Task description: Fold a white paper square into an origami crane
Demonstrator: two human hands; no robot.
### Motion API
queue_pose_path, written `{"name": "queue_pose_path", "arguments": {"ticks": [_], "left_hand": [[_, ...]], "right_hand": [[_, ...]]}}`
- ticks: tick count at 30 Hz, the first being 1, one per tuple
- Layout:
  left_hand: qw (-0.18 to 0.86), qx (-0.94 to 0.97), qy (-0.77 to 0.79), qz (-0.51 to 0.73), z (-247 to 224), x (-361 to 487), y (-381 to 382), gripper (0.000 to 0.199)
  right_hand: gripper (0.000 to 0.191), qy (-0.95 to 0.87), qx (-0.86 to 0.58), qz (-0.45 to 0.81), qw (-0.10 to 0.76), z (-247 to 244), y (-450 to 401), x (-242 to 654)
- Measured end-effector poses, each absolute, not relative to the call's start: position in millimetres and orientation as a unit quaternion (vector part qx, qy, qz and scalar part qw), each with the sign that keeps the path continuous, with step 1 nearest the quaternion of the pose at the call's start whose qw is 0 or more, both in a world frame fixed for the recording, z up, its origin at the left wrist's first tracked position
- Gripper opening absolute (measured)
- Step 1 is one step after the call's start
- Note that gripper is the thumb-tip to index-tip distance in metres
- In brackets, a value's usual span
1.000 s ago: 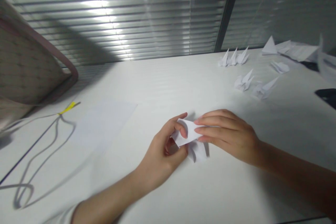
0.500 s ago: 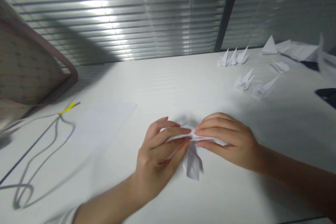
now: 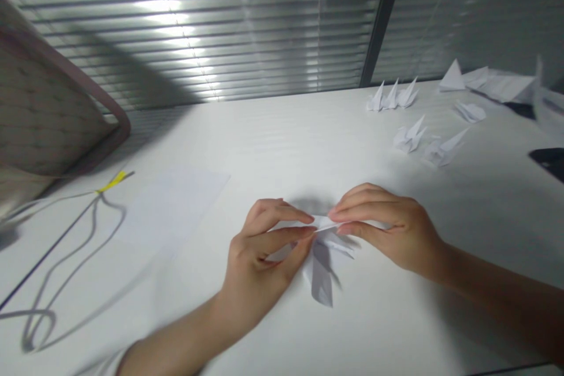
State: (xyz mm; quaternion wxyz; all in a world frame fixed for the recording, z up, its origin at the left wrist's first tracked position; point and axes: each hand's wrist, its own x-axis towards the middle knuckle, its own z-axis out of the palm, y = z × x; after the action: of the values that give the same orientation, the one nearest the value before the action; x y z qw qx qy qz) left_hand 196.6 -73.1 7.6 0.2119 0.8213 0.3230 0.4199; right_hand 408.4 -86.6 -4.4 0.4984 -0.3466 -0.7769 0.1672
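As seen from the head camera, the left hand point(image 3: 259, 252) and right hand point(image 3: 392, 229) pinch opposite ends of a folded white paper point(image 3: 321, 285) between their fingertips, its loose flaps hanging toward the table point(image 3: 273, 129). Several paper birds point(image 3: 409, 136) lie well off to the right.

No words, numbers, brands or signs can be read anywhere in this view. The folded paper point(image 3: 322, 285) near the middle, the white desk point(image 3: 273, 147) and the yellow tape point(image 3: 112, 182) on the cable point(image 3: 93, 211) at the left show no legible marking.
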Motion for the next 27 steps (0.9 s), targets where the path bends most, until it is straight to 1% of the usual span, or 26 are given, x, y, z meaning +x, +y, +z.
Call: {"name": "queue_pose_path", "arguments": {"ticks": [2,7,13,18,22,25,27], "left_hand": [[0.226,0.814,0.333,0.418,7,196,-72,0.019],[0.257,0.801,0.354,0.409,7,196,-71,0.018],[0.271,0.798,0.359,0.402,9,196,-74,0.019],[0.288,0.787,0.379,0.392,11,199,-75,0.015],[0.318,0.777,0.376,0.392,10,202,-76,0.013],[0.344,0.763,0.377,0.397,10,203,-78,0.013],[0.365,0.751,0.385,0.393,10,204,-79,0.012]], "right_hand": [[0.023,-0.78,-0.358,0.171,0.485,-3,-86,411],[0.011,-0.786,-0.35,0.167,0.482,-1,-85,413],[0.012,-0.764,-0.374,0.188,0.491,-1,-88,409],[0.011,-0.745,-0.397,0.215,0.491,1,-91,406],[0.011,-0.742,-0.414,0.212,0.483,3,-94,404],[0.005,-0.735,-0.418,0.24,0.477,3,-94,402],[0.005,-0.741,-0.399,0.254,0.476,2,-93,400]]}}
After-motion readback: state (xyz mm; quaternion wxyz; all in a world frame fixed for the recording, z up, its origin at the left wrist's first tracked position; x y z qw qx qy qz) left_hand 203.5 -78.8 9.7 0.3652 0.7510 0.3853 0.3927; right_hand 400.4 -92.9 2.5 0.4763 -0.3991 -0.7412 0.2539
